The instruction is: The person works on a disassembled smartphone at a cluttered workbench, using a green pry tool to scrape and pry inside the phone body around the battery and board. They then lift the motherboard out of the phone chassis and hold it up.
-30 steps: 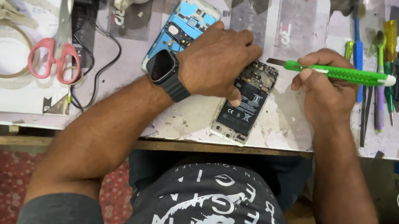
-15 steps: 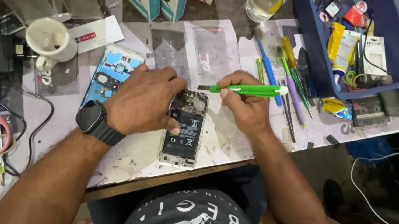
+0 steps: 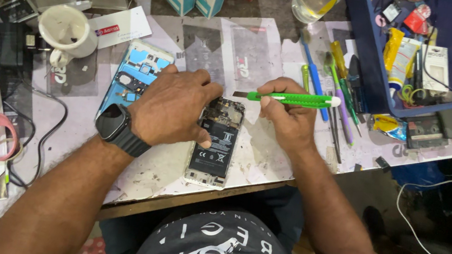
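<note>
Gripped in the closed right hand (image 3: 290,116), a green cutter (image 3: 289,99) lies level, its blade tip just above the opened phone (image 3: 215,144) near the table's (image 3: 169,166) front edge. Left hand (image 3: 174,105) (watch (image 3: 113,124) on its wrist) presses flat on the phone's left side, fingers spread, grasping nothing. 1 blue back cover (image 3: 140,71) lies partly under it.

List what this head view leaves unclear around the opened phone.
- Opened black phone: its left edge is hidden under the left hand.
- Green utility knife: its middle is covered by the right hand.
- Blue phone back panel: partly covered by the left hand.
</note>
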